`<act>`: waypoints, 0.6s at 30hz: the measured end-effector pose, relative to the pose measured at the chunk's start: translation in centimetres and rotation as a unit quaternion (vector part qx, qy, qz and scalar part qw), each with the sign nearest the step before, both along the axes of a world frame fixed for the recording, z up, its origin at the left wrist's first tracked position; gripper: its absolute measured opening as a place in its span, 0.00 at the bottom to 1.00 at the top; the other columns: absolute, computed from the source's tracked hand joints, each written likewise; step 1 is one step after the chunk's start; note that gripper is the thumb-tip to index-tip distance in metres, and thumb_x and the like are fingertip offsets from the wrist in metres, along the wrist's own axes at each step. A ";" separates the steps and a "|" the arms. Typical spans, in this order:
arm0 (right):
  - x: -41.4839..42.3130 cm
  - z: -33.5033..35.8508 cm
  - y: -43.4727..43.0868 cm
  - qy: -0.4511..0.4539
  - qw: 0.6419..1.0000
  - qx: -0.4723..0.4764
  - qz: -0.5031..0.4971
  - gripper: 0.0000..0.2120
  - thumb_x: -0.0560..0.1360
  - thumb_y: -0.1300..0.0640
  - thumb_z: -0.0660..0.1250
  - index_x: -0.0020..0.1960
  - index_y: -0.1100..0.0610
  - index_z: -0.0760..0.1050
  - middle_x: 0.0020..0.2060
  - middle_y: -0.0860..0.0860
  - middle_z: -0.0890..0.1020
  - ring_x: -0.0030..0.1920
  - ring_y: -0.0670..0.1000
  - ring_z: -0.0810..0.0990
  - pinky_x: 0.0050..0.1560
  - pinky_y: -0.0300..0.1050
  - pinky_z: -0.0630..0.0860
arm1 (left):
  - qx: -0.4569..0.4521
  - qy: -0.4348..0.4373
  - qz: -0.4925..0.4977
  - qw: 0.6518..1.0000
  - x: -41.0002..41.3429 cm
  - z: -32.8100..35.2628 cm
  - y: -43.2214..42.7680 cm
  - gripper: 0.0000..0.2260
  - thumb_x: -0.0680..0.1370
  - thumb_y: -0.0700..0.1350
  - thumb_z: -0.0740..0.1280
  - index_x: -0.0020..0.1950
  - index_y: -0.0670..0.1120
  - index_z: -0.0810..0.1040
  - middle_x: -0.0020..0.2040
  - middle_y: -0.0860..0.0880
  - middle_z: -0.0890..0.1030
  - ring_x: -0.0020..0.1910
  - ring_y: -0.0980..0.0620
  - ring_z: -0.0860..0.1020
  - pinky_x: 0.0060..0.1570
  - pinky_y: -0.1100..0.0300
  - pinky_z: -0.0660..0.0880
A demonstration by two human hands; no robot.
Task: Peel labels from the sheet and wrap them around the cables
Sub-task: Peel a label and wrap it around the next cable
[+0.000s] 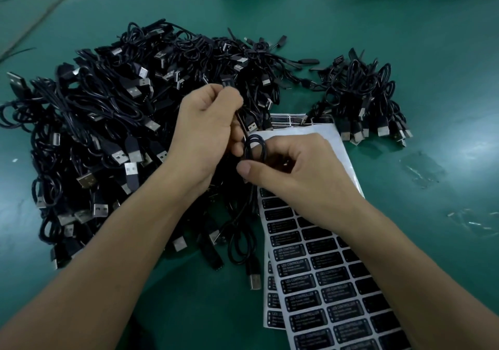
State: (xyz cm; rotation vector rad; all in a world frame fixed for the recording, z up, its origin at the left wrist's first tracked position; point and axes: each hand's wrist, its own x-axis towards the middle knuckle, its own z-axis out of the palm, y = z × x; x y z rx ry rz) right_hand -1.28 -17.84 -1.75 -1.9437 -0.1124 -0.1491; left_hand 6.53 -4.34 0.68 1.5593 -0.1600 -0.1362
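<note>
The sheet (pixel 332 282) ran lengthwise from mid-frame to the lower right, its black labels reading "LED CONTROLLER" and its upper part bare white. At centre, the left hand (pixel 208 133) gripped a cable (pixel 255 148) in curled fingers. The cable ran steeply down-frame to a small loop, which the right hand (pixel 294 166) pinched. A cable pile (pixel 108 123) filled the left.

Left hand (pixel 209 131) grips a black cable (pixel 255 148) near its USB plug; right hand (pixel 294 169) pinches the cable's coiled loop, over the label sheet (pixel 332 295); big cable pile (pixel 108 123) left, smaller bundle (pixel 361 98) right, all on green table (pixel 405 26).
</note>
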 end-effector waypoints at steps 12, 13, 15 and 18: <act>1.0 0.6 -1.9 -0.030 0.988 0.095 -0.119 0.02 0.77 0.54 0.73 0.48 0.49 0.81 0.39 0.59 0.84 0.36 0.54 0.78 0.41 0.52 0.78 | -0.093 0.072 0.035 0.993 0.7 0.6 0.7 0.24 0.85 0.60 0.51 0.49 0.45 0.79 0.28 0.53 0.75 0.24 0.56 0.72 0.22 0.63 0.68; 1.3 0.7 -2.3 -0.039 0.985 0.077 -0.152 0.02 0.77 0.55 0.72 0.48 0.48 0.81 0.39 0.56 0.84 0.36 0.52 0.81 0.42 0.48 0.81 | -0.090 0.077 0.034 0.992 0.7 0.5 0.7 0.22 0.85 0.59 0.52 0.49 0.46 0.78 0.28 0.53 0.75 0.24 0.56 0.71 0.22 0.63 0.67; 1.8 1.3 -3.2 -0.059 0.974 0.028 -0.216 0.04 0.77 0.54 0.72 0.45 0.45 0.80 0.40 0.51 0.85 0.38 0.52 0.83 0.44 0.48 0.84 | -0.081 0.081 0.029 0.993 0.7 0.4 0.8 0.20 0.85 0.57 0.54 0.48 0.46 0.77 0.28 0.53 0.74 0.24 0.56 0.70 0.21 0.64 0.66; 3.1 3.4 -5.2 -0.089 0.950 -0.039 -0.297 0.07 0.76 0.51 0.71 0.39 0.48 0.80 0.31 0.47 0.82 0.34 0.47 0.78 0.41 0.47 0.80 | -0.068 0.075 0.018 0.995 0.7 0.2 0.8 0.17 0.85 0.54 0.56 0.45 0.46 0.77 0.29 0.53 0.73 0.24 0.56 0.69 0.21 0.64 0.64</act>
